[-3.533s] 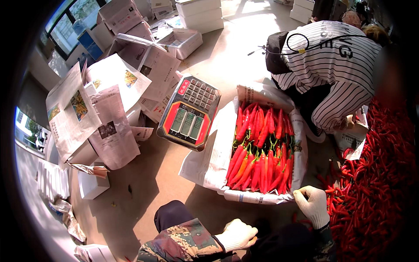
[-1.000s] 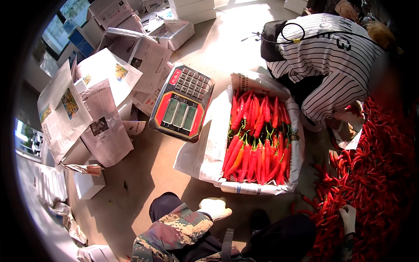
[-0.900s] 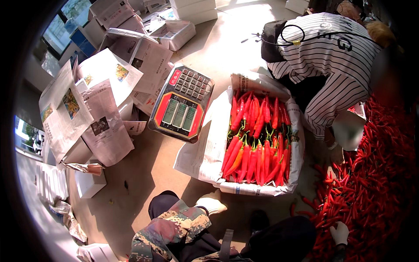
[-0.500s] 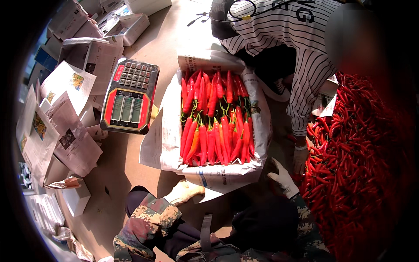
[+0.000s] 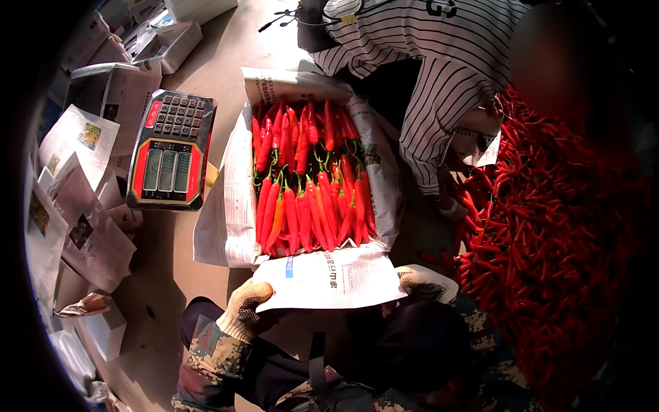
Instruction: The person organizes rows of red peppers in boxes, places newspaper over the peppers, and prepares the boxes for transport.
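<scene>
In front of me stands a box lined with newspaper, filled with two rows of long red chili peppers, green stems meeting in the middle. The near newspaper flap is stretched out toward me. My left hand, in a cream glove with a dotted palm, pinches its left corner. At the flap's right corner my gloved right hand is closed on the paper, its fingers partly hidden.
Left of the box is a scale display with keypad. Newspaper-lined white boxes crowd the far left. A large heap of red chilies lies right. Across from me, a co-worker in a striped shirt reaches into it.
My right hand has moved in from the right and taken the flap's right corner. The flap is now lifted and pulled taut. The whole view has shifted, so the box appears further left.
</scene>
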